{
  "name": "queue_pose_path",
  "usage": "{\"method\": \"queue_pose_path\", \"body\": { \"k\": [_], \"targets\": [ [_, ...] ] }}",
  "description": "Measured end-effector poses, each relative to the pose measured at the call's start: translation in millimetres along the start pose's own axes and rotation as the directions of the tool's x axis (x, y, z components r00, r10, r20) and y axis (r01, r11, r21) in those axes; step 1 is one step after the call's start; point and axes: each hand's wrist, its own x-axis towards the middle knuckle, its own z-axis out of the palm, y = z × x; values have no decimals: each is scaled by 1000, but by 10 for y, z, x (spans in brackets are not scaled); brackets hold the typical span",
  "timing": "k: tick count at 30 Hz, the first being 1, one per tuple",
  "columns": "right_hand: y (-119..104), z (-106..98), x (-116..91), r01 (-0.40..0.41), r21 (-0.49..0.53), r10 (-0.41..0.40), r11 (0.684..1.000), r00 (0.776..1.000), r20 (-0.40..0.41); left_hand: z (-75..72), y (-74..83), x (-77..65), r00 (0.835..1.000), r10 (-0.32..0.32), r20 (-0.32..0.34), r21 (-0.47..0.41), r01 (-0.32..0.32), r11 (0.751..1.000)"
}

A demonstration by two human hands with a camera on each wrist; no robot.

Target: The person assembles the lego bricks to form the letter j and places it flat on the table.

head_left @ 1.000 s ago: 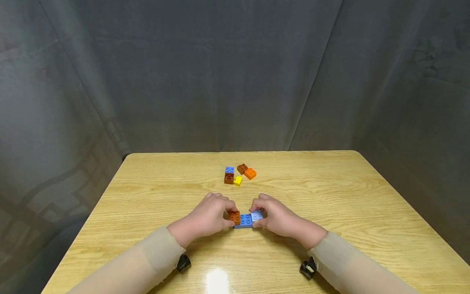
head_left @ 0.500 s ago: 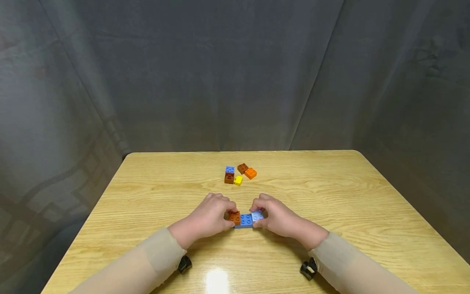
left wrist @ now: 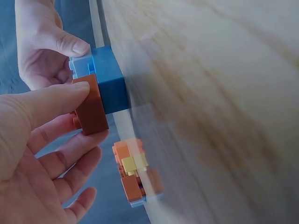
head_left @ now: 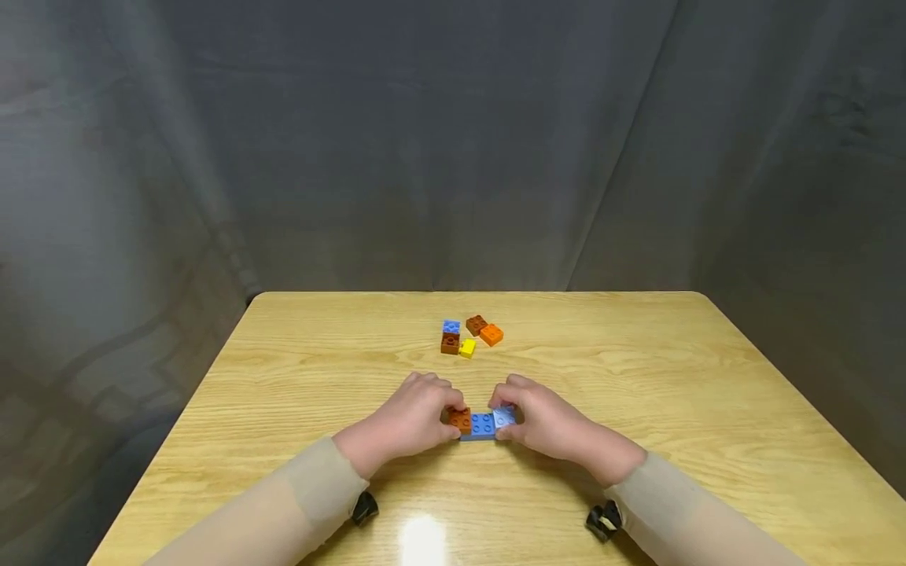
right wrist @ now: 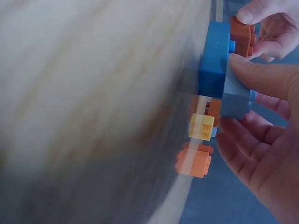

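A long blue toy brick (head_left: 483,426) lies on the table between both hands. On its left end sits a reddish-brown brick (head_left: 461,420), jutting past that end, which my left hand (head_left: 414,417) pinches between thumb and fingers. My right hand (head_left: 545,420) grips a light blue brick (head_left: 504,417) on the opposite end. Blue studs show between the two upper bricks. The left wrist view has the thumb on one side of the brown brick (left wrist: 92,107), fingertips on the other. In the right wrist view, the thumb presses the side of the light blue brick (right wrist: 235,95).
Farther back on the table (head_left: 637,362) are a blue brick (head_left: 451,326) against a brown one (head_left: 450,343), a small yellow brick (head_left: 468,348), another brown brick (head_left: 476,325) and an orange brick (head_left: 491,335). A grey curtain (head_left: 425,157) hangs behind the table.
Both hands keep their grip on the same bricks, which stay joined. The whole head view has shifted slightly, so table, bricks and hands appear a little farther right.
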Motion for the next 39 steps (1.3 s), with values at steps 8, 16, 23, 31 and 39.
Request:
{"method": "queue_pose_path", "body": {
  "k": [8,16,23,31,39],
  "targets": [
    [4,-74,40,37,-21,-36,999,997,67,-20,18,8,1000,-4,20,17,4,1000],
    [156,-261,212,37,148,-39,988,999,13,-22,9,12,1000,-18,22,12,17,1000],
    [537,-466,612,-165,163,187,973,973,-135,-30,3,-7,998,-61,30,-13,61,998],
    [760,-431,952,-284,147,300,947,948,-102,-16,-9,18,997,-66,45,-1,66,998],
    [777,-263,1144,-339,130,350,932,934,-72,-9,7,30,996,-57,61,3,57,998]
  ]
}}
